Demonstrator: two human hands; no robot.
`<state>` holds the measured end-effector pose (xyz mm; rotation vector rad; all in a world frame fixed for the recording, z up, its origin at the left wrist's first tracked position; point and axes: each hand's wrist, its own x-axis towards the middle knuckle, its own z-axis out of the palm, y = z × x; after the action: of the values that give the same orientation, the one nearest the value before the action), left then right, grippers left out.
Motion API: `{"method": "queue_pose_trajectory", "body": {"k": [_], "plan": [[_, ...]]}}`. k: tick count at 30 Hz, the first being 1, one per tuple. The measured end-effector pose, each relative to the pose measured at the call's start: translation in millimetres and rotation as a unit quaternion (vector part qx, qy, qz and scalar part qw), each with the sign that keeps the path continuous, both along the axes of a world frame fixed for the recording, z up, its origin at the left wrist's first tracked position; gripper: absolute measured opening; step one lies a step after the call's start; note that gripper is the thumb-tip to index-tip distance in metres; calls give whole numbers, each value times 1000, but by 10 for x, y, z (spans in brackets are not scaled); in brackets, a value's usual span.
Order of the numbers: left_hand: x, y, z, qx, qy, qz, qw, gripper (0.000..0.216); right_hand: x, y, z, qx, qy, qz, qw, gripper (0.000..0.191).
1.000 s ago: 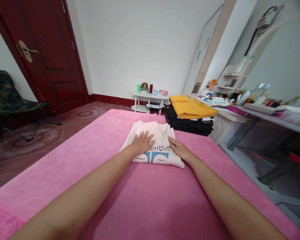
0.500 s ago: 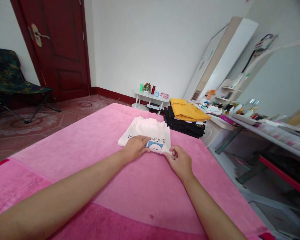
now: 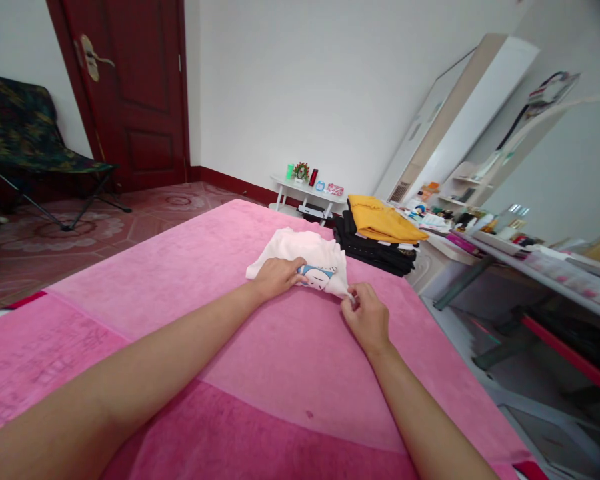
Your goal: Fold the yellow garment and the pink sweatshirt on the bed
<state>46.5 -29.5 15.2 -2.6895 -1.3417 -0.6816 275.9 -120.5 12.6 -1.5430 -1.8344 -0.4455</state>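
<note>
A folded white T-shirt [image 3: 305, 250] with a blue cartoon print lies on the pink blanket [image 3: 190, 280] covering the bed. My left hand [image 3: 275, 277] grips the shirt's near edge at its left side, fingers curled over the fabric. My right hand [image 3: 366, 317] pinches the shirt's near right corner between thumb and fingers. The near edge is lifted slightly off the blanket.
A stack of folded clothes, yellow [image 3: 383, 223] on top of black [image 3: 375, 253], sits at the bed's far right corner. Beyond stand a small white table [image 3: 310, 193], a cluttered desk [image 3: 505, 247], a dark red door [image 3: 130, 87] and a folding chair [image 3: 25, 133] at left.
Both hands went from pressing flat on top of the shirt to gripping its near edge and corner. The shirt's near edge has lifted and bunched. The camera view shifted back and left.
</note>
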Motion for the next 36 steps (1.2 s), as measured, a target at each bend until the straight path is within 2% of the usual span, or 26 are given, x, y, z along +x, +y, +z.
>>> {"method": "queue_pose_trajectory", "body": {"k": [3,5,8,11,13,17,21,25,28,32,36], "plan": [[-19,20,2,14,18,-7,1000,51,54,19,2,19,28,19,999,4],[-35,22,8,18,26,-4,999,51,197,35,-15,40,53,20,998,10],[-52,11,10,25,20,13,999,49,552,58,-65,91,135,-52,985,18],[-40,-3,-7,41,16,15,999,49,802,52,-97,120,210,-133,961,14],[-21,-7,-24,47,13,14,999,49,760,27,-87,115,216,-117,963,16],[1,-9,-41,36,2,34,999,49,324,-36,-21,51,138,-20,989,33],[-4,-12,-39,29,-5,39,999,49,68,-31,7,19,99,-25,995,26],[-4,-11,-40,26,-10,37,999,51,111,28,-33,5,158,4,987,19],[-2,-13,-43,27,-10,38,999,52,131,75,-75,-25,203,35,978,24],[-9,-15,-47,34,-10,20,999,49,119,126,-106,-49,274,32,960,23],[-34,-1,-45,39,-14,26,999,46,163,103,-61,7,323,8,946,12]]}}
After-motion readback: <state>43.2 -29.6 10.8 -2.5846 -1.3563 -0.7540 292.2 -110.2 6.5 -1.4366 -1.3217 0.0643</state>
